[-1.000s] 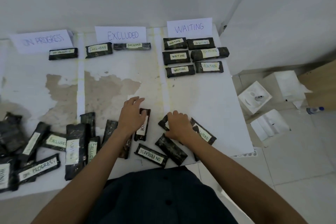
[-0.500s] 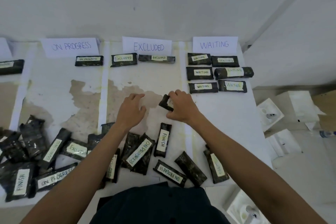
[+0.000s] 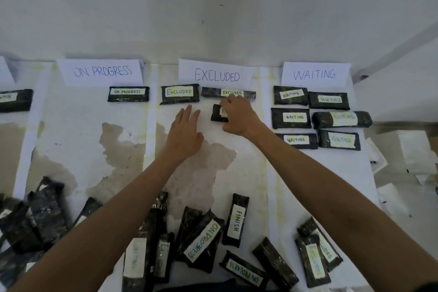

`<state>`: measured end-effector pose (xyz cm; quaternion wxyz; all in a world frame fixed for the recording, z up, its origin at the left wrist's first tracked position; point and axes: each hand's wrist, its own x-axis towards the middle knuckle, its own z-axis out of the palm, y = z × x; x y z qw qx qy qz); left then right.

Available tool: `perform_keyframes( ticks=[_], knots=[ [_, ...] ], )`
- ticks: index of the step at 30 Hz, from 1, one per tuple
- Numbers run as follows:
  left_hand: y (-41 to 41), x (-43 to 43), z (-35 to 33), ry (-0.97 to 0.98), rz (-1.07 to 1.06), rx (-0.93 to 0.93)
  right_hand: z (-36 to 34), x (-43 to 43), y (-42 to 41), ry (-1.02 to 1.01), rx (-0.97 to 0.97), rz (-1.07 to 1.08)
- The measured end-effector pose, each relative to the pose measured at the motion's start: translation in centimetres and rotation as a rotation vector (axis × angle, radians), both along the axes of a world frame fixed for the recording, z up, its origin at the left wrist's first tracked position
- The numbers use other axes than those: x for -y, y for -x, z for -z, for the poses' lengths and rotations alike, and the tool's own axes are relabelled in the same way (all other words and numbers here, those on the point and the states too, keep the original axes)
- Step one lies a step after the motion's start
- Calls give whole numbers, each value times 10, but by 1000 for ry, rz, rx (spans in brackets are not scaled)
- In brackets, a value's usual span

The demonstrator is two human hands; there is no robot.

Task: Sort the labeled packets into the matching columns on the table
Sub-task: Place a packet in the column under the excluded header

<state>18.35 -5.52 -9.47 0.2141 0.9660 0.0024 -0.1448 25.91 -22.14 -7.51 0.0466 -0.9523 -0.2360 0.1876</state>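
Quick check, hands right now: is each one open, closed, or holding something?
Left hand: open, fingers straight, holding nothing.
Right hand: grips a packet, label partly hidden.

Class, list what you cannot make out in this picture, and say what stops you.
Head view:
- Held packet: the right hand covers most of its label.
- Far-left sign: cut off by the edge.
- Far-left packet: label blurred, partly cut off.
- Bottom-left pile: labels hidden, overlapping and dark.
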Motion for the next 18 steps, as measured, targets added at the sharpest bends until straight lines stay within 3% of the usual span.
perform_keyframes(
  ticks=[10, 18],
  knots=[
    [-7, 7, 20, -58, 2, 10, 14, -3, -4, -42, 26, 28],
    [12, 15, -2, -33, 65, 63, -11, 10, 19, -2, 60, 4]
  ],
)
